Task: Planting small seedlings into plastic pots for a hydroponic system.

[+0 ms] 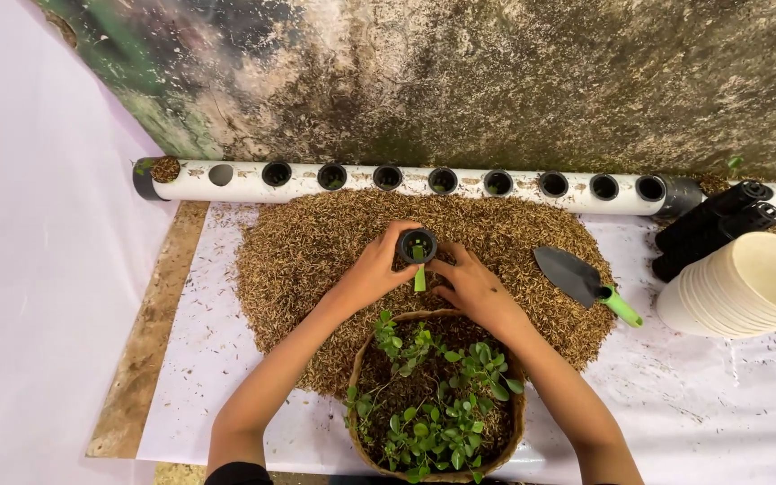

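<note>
- A person's two bare hands meet over a wide heap of brown husk [316,251] spread on a white sheet [729,395].
- The left hand [372,269] and right hand [473,289] hold a small black cup [417,244] between them, at the middle of the scene, above the heap.
- Left fingers curl round the cup's left side, clamped on it. Right fingers are bent close at its right and near side; whether they grip the cup or only touch it cannot be told.
- The cup's open mouth faces up toward the camera, so its long axis runs roughly upright, tilted a little.
- A green strip [419,277], perhaps a stem or tag, hangs from the cup toward the near side, its long axis running near to far, between the two hands.
- Both hands are equally close to the cup; the left has the fuller hold.
- Just near of the hands sits a round fibre basket [357,359] of small green seedlings [442,413].
- Beyond the heap a white pipe [244,187] lies left to right, with a row of round holes on top, most holding black cups.
- To the right lie a dark trowel [577,278] with a green handle, a stack of cream pots [747,283], and stacked black cups [711,224] lying on their side.
</note>
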